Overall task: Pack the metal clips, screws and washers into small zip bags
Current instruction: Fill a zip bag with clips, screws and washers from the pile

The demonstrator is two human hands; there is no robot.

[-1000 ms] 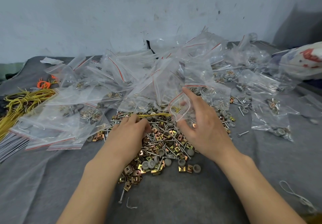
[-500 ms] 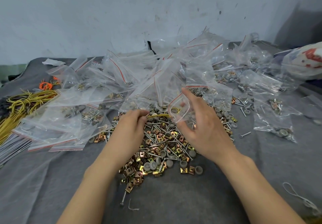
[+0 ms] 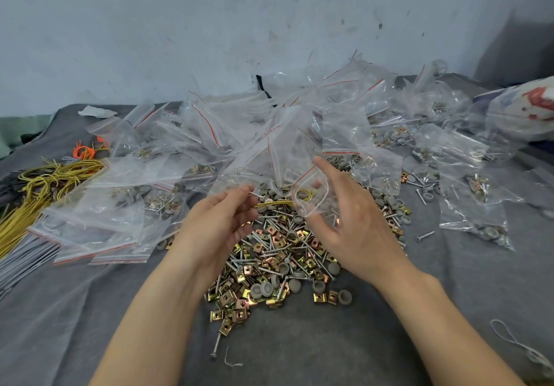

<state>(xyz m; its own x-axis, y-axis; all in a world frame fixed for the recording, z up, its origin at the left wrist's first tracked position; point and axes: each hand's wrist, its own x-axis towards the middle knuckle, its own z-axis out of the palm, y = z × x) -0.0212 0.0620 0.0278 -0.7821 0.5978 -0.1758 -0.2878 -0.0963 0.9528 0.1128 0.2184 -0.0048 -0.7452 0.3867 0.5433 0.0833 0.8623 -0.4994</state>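
Note:
A loose pile of brass clips, screws and grey washers [image 3: 278,262] lies on the grey cloth in front of me. My right hand [image 3: 350,223] holds a small clear zip bag [image 3: 311,196] with its red-lined mouth open; a yellow tie shows inside it. My left hand [image 3: 221,223] is raised above the pile, palm turned up, pinching a screw [image 3: 254,194] between its fingertips just left of the bag's mouth.
A heap of clear zip bags [image 3: 269,133], many filled, spreads across the back and both sides. Yellow ties [image 3: 39,187] and orange ties [image 3: 84,151] lie far left, grey strips [image 3: 24,259] below them. A printed sack [image 3: 527,109] sits far right.
My left hand lifted off the pile with a screw and turned palm up toward the bag. The right hand kept the bag nearly in place.

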